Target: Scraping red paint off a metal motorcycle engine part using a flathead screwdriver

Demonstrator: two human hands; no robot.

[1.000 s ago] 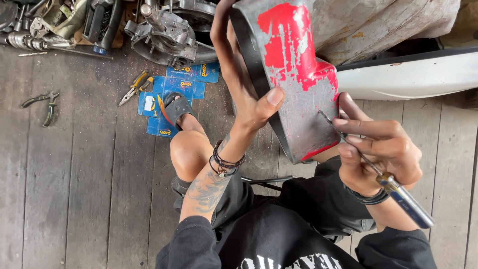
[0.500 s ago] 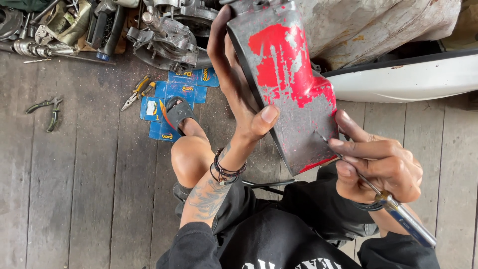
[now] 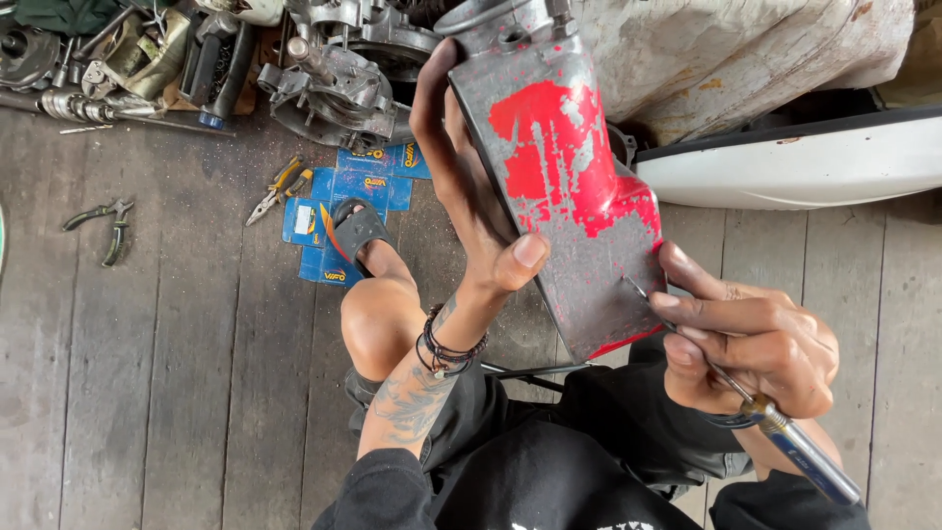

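My left hand [image 3: 471,186] grips the left edge of a long grey metal panel [image 3: 579,255] with patchy red paint, holding it upright over my lap, thumb pressed on its face. In my right hand [image 3: 751,339] is a screwdriver [image 3: 785,437] with a blue and clear handle. Its thin metal tip touches the panel's lower right edge. Dark bead bracelets circle my left wrist. My bare knee and a foot in a black sandal [image 3: 355,231] show below the panel.
Blue packaging cards [image 3: 343,191] lie on the wooden plank floor under my foot. Yellow-handled pliers [image 3: 278,188] and dark pliers [image 3: 106,224] lie to the left. An engine block and metal parts [image 3: 334,69] crowd the top. A white curved body panel [image 3: 805,162] is at right.
The panel and both hands have stayed together while the view shifted slightly. My right hand with the screwdriver keeps working at the panel's lower right edge.
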